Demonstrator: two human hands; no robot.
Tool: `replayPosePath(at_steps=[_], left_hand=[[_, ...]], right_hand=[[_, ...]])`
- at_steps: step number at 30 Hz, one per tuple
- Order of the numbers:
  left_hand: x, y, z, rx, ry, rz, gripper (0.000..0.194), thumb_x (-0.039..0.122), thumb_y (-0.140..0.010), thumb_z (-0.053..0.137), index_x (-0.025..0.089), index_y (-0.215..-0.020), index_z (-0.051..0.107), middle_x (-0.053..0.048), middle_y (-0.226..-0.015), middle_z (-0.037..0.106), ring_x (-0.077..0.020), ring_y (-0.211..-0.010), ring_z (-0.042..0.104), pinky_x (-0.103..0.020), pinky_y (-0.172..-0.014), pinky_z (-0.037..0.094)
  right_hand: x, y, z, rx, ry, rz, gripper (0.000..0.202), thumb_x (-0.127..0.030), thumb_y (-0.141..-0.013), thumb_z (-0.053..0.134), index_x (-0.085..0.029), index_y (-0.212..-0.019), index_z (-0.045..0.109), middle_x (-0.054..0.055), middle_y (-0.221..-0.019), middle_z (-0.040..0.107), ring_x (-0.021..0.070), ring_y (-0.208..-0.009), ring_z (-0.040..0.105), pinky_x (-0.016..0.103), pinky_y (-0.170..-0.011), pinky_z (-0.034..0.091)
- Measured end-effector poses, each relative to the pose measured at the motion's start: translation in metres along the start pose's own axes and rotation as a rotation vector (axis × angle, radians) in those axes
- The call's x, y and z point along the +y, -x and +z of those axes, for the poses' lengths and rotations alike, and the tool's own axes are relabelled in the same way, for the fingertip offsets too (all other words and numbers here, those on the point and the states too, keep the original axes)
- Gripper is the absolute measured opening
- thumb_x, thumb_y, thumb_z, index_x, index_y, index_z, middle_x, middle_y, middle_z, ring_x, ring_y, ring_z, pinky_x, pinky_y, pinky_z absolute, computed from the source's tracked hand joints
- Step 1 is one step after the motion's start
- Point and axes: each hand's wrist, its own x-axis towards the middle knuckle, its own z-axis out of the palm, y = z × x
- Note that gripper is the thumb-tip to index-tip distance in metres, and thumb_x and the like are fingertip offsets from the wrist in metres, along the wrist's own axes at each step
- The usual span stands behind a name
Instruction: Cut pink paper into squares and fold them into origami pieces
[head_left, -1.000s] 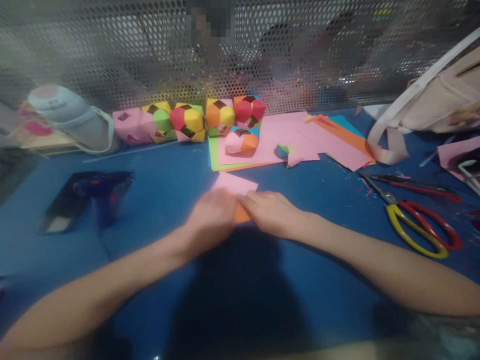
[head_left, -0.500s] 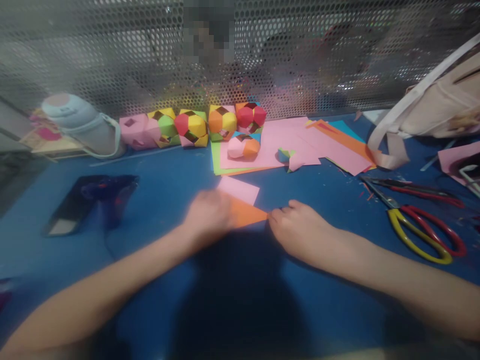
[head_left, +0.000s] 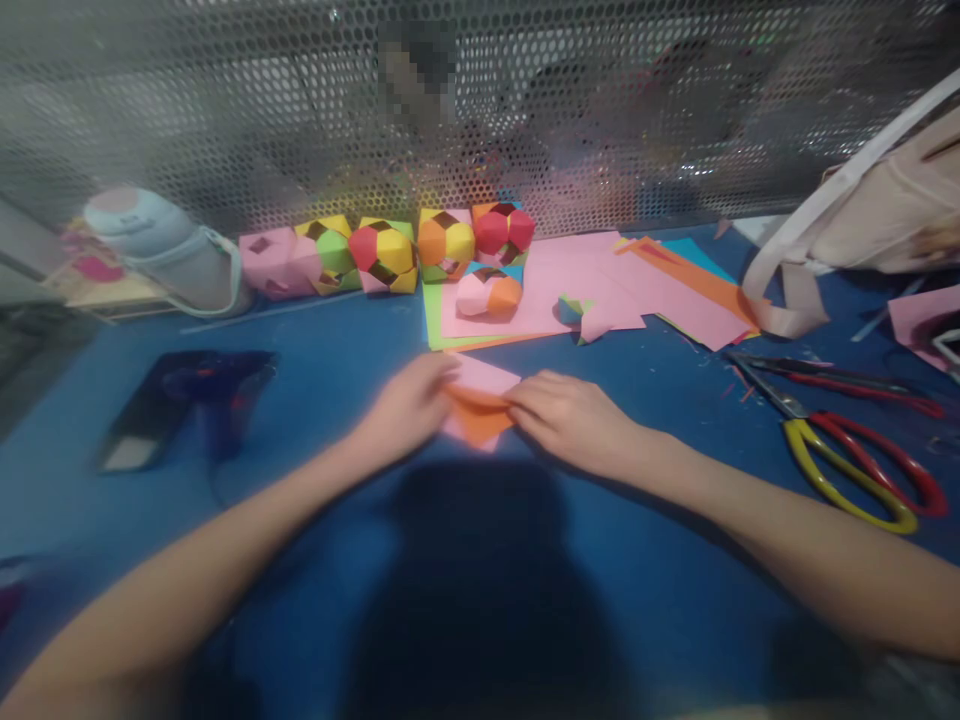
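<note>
My left hand pinches the left side of a folded sheet of orange paper in front of me. The fingers of my right hand are closed on its right side. One orange corner points toward me, and a bit of pink shows beneath it. Just behind the orange sheet lies pink paper, partly covered by my fingertips; whether the two are joined I cannot tell.
Multicoloured folded paper balls line the back, left of pink sheets. A small folded piece lies on the sheets. Scissors and pliers are right; a glue gun, phone and bottle left.
The orange paper lay as a flat triangle pointing right; its corner now points toward me and it looks bent. My right hand has moved up and slightly left, my left hand slightly up.
</note>
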Motion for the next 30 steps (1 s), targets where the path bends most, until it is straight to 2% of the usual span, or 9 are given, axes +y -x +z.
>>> replayPosePath(at_steps=[3, 7, 10, 14, 17, 24, 30], left_hand=[[0.003, 0.0, 0.001, -0.001, 0.08, -0.035, 0.036, 0.015, -0.078, 0.049, 0.013, -0.113, 0.056, -0.011, -0.118, 0.062, -0.0193, -0.106, 0.061, -0.037, -0.095, 0.049], [0.01, 0.001, 0.001, 0.039, 0.075, -0.045, 0.038, 0.015, -0.076, 0.052, 0.013, -0.114, 0.056, -0.011, -0.118, 0.062, -0.0201, -0.107, 0.06, -0.037, -0.096, 0.048], [0.017, 0.003, 0.0, 0.046, 0.057, -0.051, 0.035, 0.014, -0.075, 0.053, 0.015, -0.108, 0.06, -0.007, -0.11, 0.065, -0.0189, -0.103, 0.061, -0.034, -0.094, 0.048], [0.026, 0.005, 0.0, 0.02, 0.137, -0.132, 0.029, 0.017, -0.076, 0.052, 0.017, -0.103, 0.065, -0.003, -0.096, 0.069, -0.0162, -0.087, 0.064, -0.03, -0.083, 0.052], [0.03, 0.007, 0.0, -0.003, 0.202, -0.186, 0.03, 0.019, -0.076, 0.053, 0.017, -0.103, 0.066, -0.002, -0.089, 0.069, -0.0151, -0.078, 0.064, -0.027, -0.075, 0.053], [0.035, 0.008, -0.004, -0.032, 0.188, -0.21, 0.021, 0.027, -0.077, 0.057, 0.016, -0.09, 0.069, -0.002, -0.082, 0.07, -0.0159, -0.075, 0.063, -0.026, -0.072, 0.051], [0.034, 0.008, -0.004, 0.012, 0.277, -0.326, 0.024, 0.032, -0.079, 0.056, 0.015, -0.089, 0.069, -0.003, -0.082, 0.07, -0.0164, -0.074, 0.063, -0.026, -0.069, 0.05]], right_hand=[[0.007, -0.001, 0.004, 0.128, -0.122, -0.007, 0.029, -0.018, -0.094, 0.038, -0.014, -0.096, 0.067, 0.01, -0.096, 0.07, 0.0214, -0.087, 0.061, 0.034, -0.077, 0.046], [0.006, -0.002, 0.004, 0.313, -0.33, -0.015, 0.028, -0.019, -0.094, 0.04, -0.014, -0.096, 0.068, 0.008, -0.095, 0.07, 0.0182, -0.087, 0.063, 0.03, -0.079, 0.047], [0.002, -0.002, 0.0, 0.387, -0.456, 0.076, 0.025, -0.022, -0.091, 0.044, -0.017, -0.092, 0.068, 0.005, -0.09, 0.071, 0.0161, -0.08, 0.063, 0.028, -0.075, 0.047], [0.0, -0.004, -0.006, 0.398, -0.64, 0.251, 0.024, -0.027, -0.087, 0.046, -0.018, -0.084, 0.068, 0.001, -0.075, 0.068, 0.0135, -0.067, 0.06, 0.025, -0.063, 0.046], [-0.001, -0.005, -0.009, 0.408, -0.767, 0.326, 0.024, -0.031, -0.085, 0.048, -0.018, -0.08, 0.067, 0.0, -0.073, 0.067, 0.0134, -0.066, 0.059, 0.024, -0.06, 0.045], [-0.002, -0.006, -0.007, 0.423, -0.845, 0.331, 0.023, -0.032, -0.084, 0.049, -0.018, -0.078, 0.066, 0.0, -0.072, 0.066, 0.0134, -0.066, 0.058, 0.025, -0.06, 0.046], [-0.003, -0.004, -0.001, 0.421, -0.937, 0.293, 0.02, -0.031, -0.083, 0.055, -0.018, -0.092, 0.067, 0.002, -0.088, 0.071, 0.0157, -0.079, 0.064, 0.028, -0.07, 0.051]])
